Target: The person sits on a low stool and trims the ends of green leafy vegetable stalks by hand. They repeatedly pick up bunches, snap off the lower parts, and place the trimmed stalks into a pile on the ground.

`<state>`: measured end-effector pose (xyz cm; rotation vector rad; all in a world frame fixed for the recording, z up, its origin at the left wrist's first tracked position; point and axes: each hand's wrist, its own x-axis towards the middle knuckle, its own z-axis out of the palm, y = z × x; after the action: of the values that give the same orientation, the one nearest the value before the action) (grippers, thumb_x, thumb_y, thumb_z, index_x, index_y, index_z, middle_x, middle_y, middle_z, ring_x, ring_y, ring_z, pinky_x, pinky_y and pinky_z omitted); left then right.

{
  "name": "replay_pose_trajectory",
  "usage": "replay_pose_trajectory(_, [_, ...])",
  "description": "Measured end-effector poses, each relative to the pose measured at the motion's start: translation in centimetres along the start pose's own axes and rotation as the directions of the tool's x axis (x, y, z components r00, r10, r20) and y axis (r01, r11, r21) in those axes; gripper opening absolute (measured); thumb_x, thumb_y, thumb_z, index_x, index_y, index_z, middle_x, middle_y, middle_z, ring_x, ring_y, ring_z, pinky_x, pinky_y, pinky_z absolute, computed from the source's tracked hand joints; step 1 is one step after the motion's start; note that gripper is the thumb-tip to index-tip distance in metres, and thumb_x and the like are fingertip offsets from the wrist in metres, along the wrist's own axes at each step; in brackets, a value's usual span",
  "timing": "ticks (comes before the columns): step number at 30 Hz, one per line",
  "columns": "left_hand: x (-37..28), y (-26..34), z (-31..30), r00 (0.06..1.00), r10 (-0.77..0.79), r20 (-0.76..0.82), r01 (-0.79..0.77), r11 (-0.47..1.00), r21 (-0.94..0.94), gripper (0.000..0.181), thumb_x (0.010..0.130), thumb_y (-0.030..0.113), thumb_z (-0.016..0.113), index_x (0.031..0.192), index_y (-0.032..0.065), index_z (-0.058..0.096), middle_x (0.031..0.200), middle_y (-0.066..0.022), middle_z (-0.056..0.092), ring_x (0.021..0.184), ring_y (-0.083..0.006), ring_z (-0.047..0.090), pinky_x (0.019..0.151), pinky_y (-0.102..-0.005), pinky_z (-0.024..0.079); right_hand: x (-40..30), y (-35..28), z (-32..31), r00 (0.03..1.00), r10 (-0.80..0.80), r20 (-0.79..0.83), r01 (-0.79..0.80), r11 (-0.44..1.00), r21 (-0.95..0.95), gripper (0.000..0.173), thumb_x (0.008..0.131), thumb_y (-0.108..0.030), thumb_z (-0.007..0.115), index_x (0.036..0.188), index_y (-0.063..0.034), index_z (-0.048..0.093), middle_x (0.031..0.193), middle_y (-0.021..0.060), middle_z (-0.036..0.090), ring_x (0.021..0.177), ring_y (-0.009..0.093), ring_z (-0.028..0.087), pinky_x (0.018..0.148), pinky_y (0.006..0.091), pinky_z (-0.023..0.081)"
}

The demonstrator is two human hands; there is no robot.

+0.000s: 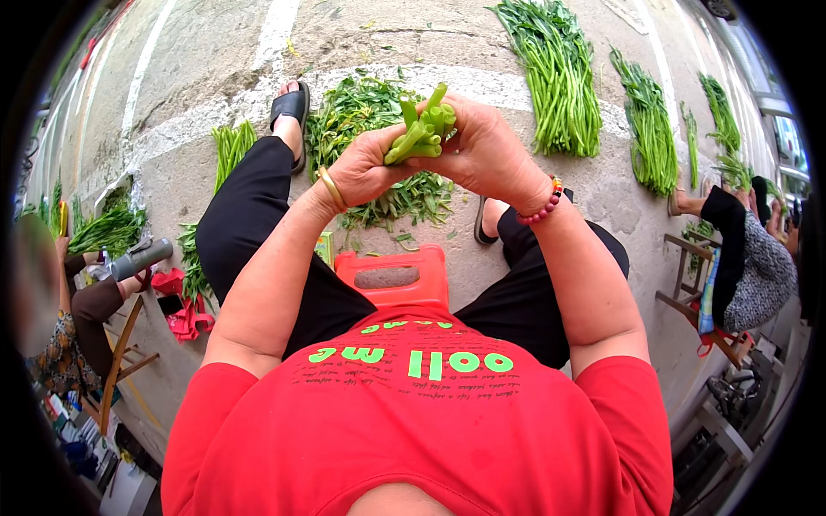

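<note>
Both my hands are closed around a small bunch of green leafy-vegetable stems, held up in front of me with the thick stem ends pointing towards me. My left hand, a gold-coloured bangle at its wrist, grips the bunch from the left. From the right, my right hand wraps around it; a beaded bracelet circles that wrist. The far part of the bunch is hidden behind my hands. Below them on the ground spreads a heap of loose green leaves, some yellowed, between my feet.
A red plastic stool is under me. Long-stemmed greens lie to the right, with another bundle beyond. More stems lie by my left leg. People sit at both sides; a grey flask and a red bag are left.
</note>
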<state>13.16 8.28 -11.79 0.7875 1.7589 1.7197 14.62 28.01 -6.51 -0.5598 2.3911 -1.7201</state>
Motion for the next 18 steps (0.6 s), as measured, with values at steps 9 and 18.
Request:
replay_pose_trajectory(9, [0.3, -0.7, -0.2, 0.971, 0.055, -0.232, -0.041, 0.997, 0.066, 0.027, 0.091, 0.004, 0.062, 0.118, 0.0045, 0.059, 0.107, 0.0005, 0.062, 0.098, -0.008, 0.054, 0.088, -0.0251, 0.043, -0.3, -1.3, -3.3, 0.995, 0.051, -0.083, -0.065, 0.984, -0.169, 0.035, 0.079, -0.01, 0.07, 0.112, -0.0023, 0.063, 0.095, 0.0118, 0.064, 0.072, 0.018, 0.063, 0.064, 0.0291, 0.052])
replay_pose_trajectory(18, [0.9, -2.9, -1.1, 0.843, 0.272, -0.464, -0.038, 0.891, 0.453, 0.026, 0.079, -0.001, 0.063, 0.104, 0.0052, 0.06, 0.092, -0.0127, 0.063, 0.083, -0.0301, 0.062, 0.074, -0.0341, 0.049, -0.3, -1.4, -2.5, 0.976, 0.012, -0.219, -0.035, 0.994, -0.099, 0.014, 0.085, -0.01, 0.066, 0.094, 0.0, 0.069, 0.075, 0.0076, 0.067, 0.063, 0.01, 0.061, 0.059, 0.0247, 0.05])
